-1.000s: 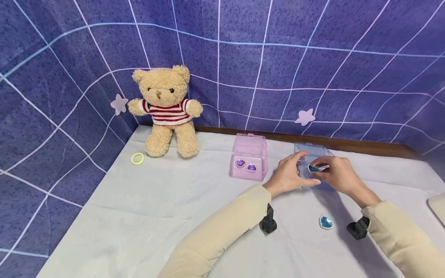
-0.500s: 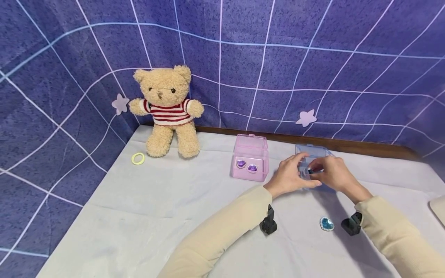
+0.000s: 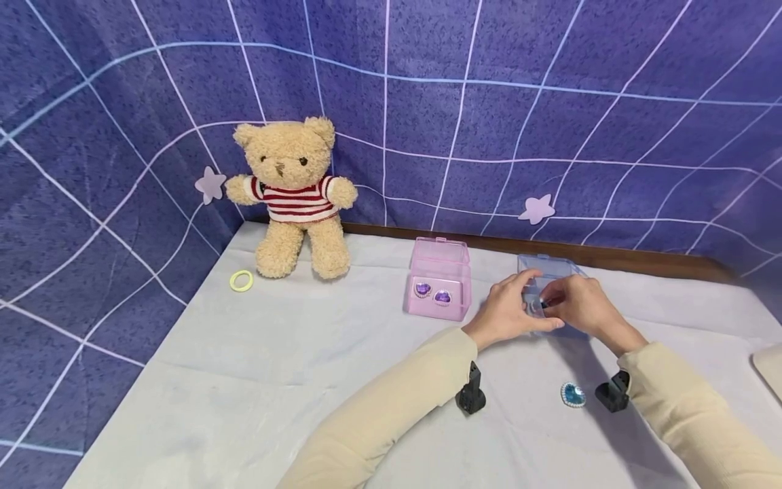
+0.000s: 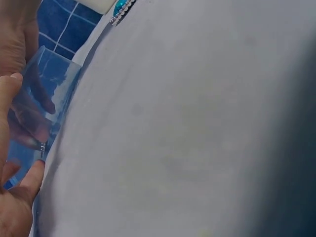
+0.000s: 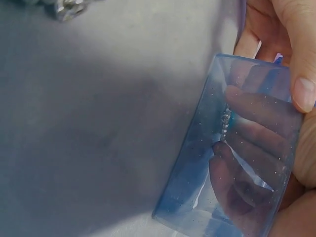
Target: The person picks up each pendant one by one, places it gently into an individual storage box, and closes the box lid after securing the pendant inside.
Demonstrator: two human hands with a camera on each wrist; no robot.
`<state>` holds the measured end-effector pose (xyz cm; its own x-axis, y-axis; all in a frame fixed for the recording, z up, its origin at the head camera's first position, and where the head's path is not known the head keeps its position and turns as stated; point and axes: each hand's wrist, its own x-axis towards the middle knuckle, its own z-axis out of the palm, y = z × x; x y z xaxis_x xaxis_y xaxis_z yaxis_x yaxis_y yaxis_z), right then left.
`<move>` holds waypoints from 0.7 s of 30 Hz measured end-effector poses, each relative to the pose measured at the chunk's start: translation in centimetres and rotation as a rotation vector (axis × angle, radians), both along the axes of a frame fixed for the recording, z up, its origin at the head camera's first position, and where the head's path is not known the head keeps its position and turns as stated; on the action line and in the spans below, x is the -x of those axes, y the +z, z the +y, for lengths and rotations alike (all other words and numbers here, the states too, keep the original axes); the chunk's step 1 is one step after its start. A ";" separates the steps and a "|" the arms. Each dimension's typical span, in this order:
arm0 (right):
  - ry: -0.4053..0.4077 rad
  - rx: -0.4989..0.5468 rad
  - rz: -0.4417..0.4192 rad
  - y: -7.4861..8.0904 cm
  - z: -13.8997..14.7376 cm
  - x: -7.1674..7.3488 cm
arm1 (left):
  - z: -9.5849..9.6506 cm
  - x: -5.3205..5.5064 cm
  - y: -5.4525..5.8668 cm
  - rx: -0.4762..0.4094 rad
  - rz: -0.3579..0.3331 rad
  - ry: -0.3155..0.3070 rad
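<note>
Middle right, my left hand (image 3: 506, 307) holds the blue box (image 5: 185, 190); my right hand (image 3: 589, 307) pinches a gem (image 5: 225, 124) a bump might knock loose.

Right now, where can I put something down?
A big bare patch of cloth lies between the yellow ring and left sleeve, a smaller one between the teddy and pink box. It's crowded at the blue box, with left hand and right hand.

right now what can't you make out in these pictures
Head view: most of the teal jewel with silvery edging, behind the right hand.
Head view: the beige round-cornered object, cut off by the right edge.
Left wrist view: the dark shape, too blurred to name.
</note>
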<state>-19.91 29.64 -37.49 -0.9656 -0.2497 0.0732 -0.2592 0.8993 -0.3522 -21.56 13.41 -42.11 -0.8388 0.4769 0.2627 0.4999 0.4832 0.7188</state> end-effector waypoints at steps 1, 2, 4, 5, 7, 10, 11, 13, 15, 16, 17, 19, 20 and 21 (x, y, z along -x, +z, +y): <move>-0.004 0.000 -0.002 0.0 0.0 0.0 | 0.0 0.0 0.0 -0.003 0.000 -0.001; -0.009 0.001 -0.004 0.0 0.0 0.0 | 0.0 0.0 -0.1 -0.004 0.000 -0.002; -0.013 -0.002 -0.006 0.0 -0.1 0.0 | 0.0 0.0 -0.1 -0.010 -0.002 -0.005; -0.011 -0.005 -0.004 0.0 -0.1 0.0 | 0.0 0.0 -0.2 -0.010 -0.001 -0.004; -0.007 -0.008 0.000 0.0 -0.1 0.0 | 0.0 0.0 -0.2 -0.012 -0.002 -0.002; 0.005 -0.013 0.003 0.0 -0.1 0.0 | 0.0 0.0 -0.2 -0.008 -0.004 -0.002; 0.009 -0.012 0.004 0.0 -0.1 0.0 | 0.0 0.0 -0.1 -0.006 -0.003 -0.001; 0.014 -0.010 0.012 0.0 0.0 -0.1 | 0.0 0.0 -0.1 -0.003 -0.007 -0.001; 0.015 -0.004 0.040 0.0 0.1 -0.3 | 0.0 0.0 0.0 0.003 -0.014 0.003; 0.015 0.001 0.057 0.1 0.2 -0.4 | 0.0 0.0 0.0 0.007 -0.016 0.005; 0.015 0.006 0.079 0.1 0.3 -0.6 | 0.0 0.0 0.0 0.010 -0.019 0.007; 0.013 0.020 0.127 0.4 0.6 -1.1 | 0.0 0.0 0.1 0.016 -0.027 0.011; 0.012 0.025 0.151 0.5 0.8 -1.4 | 0.1 0.0 0.0 0.017 -0.029 0.014; 0.014 0.035 0.173 0.7 0.9 -1.7 | 0.1 -0.1 0.0 0.018 -0.028 0.018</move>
<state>-18.16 30.55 -36.78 -0.9343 -0.2574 0.2468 -0.3310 0.8834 -0.3318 -21.50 13.52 -42.10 -0.8540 0.4666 0.2301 0.4708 0.5050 0.7234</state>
